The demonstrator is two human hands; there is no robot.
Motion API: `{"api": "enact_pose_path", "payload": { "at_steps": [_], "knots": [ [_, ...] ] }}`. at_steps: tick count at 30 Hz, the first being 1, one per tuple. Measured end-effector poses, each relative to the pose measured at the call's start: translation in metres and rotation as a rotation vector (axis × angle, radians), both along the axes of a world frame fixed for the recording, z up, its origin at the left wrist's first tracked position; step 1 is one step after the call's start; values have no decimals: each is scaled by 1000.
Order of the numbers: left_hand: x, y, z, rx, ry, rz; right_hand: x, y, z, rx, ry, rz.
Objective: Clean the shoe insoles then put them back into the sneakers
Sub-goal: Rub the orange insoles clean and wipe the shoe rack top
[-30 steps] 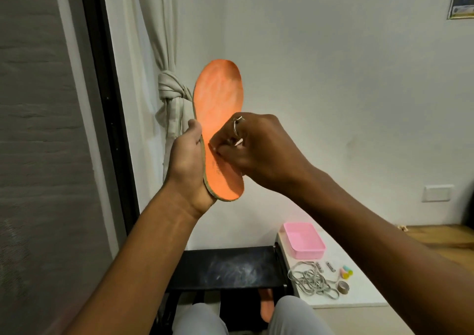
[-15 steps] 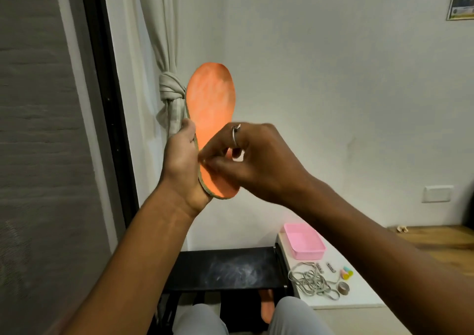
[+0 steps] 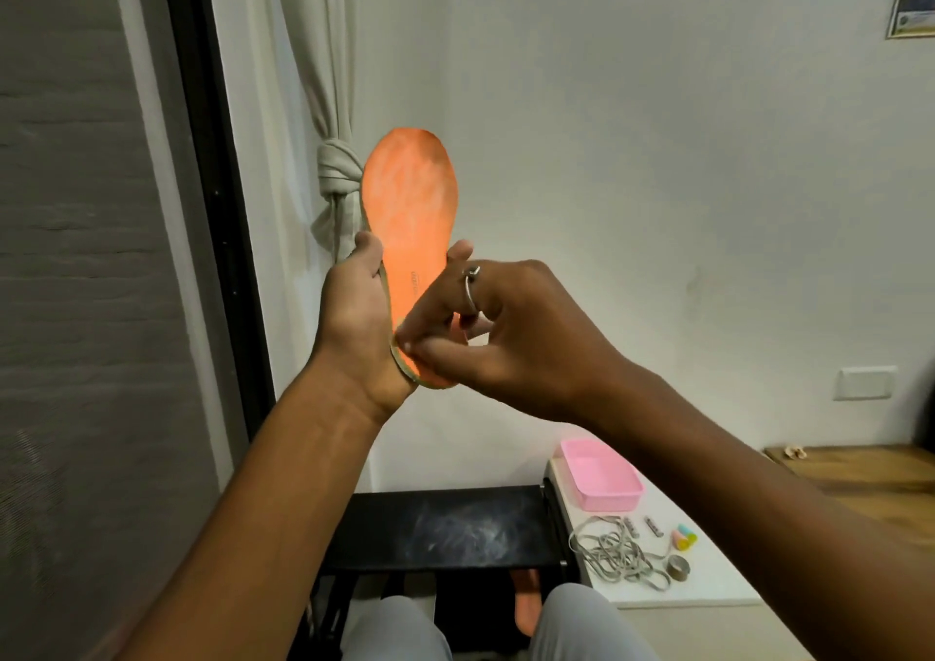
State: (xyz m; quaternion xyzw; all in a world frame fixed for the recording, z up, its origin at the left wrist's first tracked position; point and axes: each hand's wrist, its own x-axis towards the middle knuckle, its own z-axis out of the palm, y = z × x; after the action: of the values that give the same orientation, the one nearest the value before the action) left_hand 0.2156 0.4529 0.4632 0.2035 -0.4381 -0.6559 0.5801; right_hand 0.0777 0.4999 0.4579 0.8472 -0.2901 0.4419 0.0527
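Held upright in mid-air against a white wall (image 3: 657, 154), beside a knotted curtain (image 3: 336, 174): an orange insole (image 3: 412, 205), toe end up. Gripped along its left edge and heel by the left hand (image 3: 356, 316), fingers wrapped closed around it. Pressed against the lower orange face by the right hand (image 3: 511, 326), fingertips pinched together, ring (image 3: 471, 286) on one finger. Below, a black surface (image 3: 445, 529). To the right, a white surface (image 3: 708, 584) carrying a pink box (image 3: 602, 478), tangled laces (image 3: 614, 554), and a tape roll (image 3: 678, 567). Second insole (image 3: 526, 605) low between the knees.
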Motion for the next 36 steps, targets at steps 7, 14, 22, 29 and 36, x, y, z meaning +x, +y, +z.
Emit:
{"api": "enact_pose_path", "payload": {
  "at_steps": [7,14,22,29,36],
  "knots": [
    [-9,4,-6,-47,29,-30,-6,-21,15,-118,3,-198],
    [0,2,2,9,27,-18,-7,-1,0,-13,61,-8],
    [-4,0,-2,-23,6,-7,-5,-8,3,-26,-5,-44],
    [-3,-1,-2,-35,29,-20,-16,-17,3,-66,31,-105],
    [2,-4,0,-3,11,-13,-4,-1,-9,-8,-6,49]
  ]
}}
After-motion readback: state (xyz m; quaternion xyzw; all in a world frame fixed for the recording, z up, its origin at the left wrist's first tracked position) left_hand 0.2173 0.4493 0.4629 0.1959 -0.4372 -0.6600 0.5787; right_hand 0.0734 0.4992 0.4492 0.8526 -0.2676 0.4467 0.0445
